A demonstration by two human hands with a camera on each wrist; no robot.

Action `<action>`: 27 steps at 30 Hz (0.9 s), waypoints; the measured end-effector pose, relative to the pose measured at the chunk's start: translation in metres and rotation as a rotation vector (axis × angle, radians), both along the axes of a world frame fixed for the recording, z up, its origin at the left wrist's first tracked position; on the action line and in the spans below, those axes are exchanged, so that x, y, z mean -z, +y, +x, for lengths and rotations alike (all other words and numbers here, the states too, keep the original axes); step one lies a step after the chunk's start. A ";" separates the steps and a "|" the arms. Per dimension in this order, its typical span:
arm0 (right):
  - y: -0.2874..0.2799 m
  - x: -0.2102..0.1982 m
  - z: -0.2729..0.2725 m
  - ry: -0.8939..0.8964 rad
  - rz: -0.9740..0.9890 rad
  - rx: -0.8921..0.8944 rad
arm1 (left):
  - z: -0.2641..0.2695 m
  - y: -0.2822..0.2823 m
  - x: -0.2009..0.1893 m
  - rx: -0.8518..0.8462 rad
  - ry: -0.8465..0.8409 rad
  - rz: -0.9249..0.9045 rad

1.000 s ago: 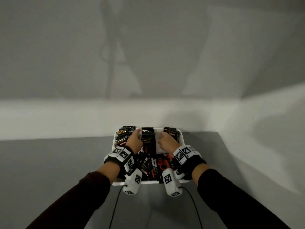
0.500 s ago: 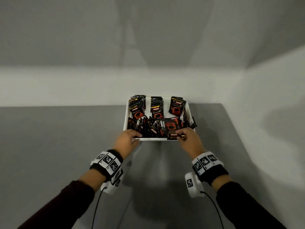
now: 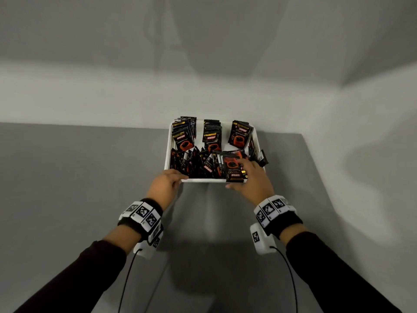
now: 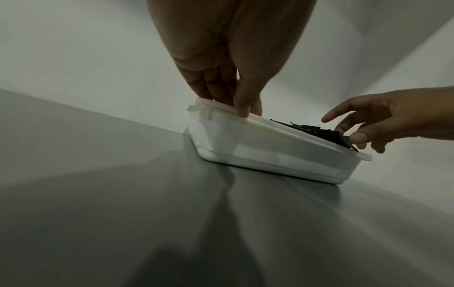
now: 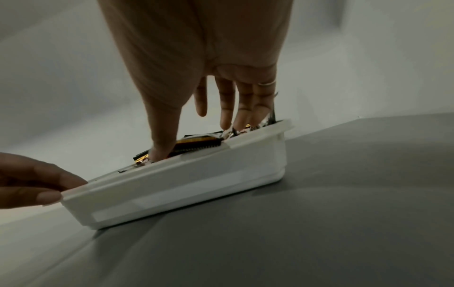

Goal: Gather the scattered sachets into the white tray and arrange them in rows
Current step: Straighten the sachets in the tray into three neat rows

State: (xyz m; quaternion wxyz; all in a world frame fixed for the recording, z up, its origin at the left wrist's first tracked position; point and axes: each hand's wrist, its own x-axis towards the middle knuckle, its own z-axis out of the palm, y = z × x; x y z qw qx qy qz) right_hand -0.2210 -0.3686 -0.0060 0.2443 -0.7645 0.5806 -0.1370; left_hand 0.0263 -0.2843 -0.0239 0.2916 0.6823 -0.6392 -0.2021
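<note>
Head view: grey table (image 3: 67, 177), seemingly plain walls (image 3: 203, 53)

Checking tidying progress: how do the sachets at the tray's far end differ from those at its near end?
The far sachets stand in three separate rows, faces toward the camera; the near sachets lie jumbled, tilted at mixed angles. The right hand touches only the near ones. Both groups are black-and-orange and inside the white tray.

Your left hand (image 4: 228, 58) comes down from twelve o'clock, fingers (image 4: 242, 108) pinching the white tray (image 4: 258, 149) by its near-left rim. At three o'clock your right hand (image 4: 383, 118) pinches dark sachets (image 4: 317, 131) over the rim. The grey counter (image 4: 123, 213) carries the tray.
</note>
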 end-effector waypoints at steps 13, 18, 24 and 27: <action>-0.004 -0.002 0.037 -0.032 -0.009 0.255 | -0.001 0.003 0.006 -0.014 0.040 -0.044; -0.007 0.003 0.044 0.068 0.047 0.263 | -0.002 0.006 0.007 -0.030 0.046 -0.034; -0.003 0.008 0.066 0.252 -0.010 0.261 | 0.000 0.004 0.007 -0.022 0.049 -0.060; -0.004 0.009 0.068 0.260 0.036 0.229 | 0.001 0.005 0.008 -0.009 0.054 -0.064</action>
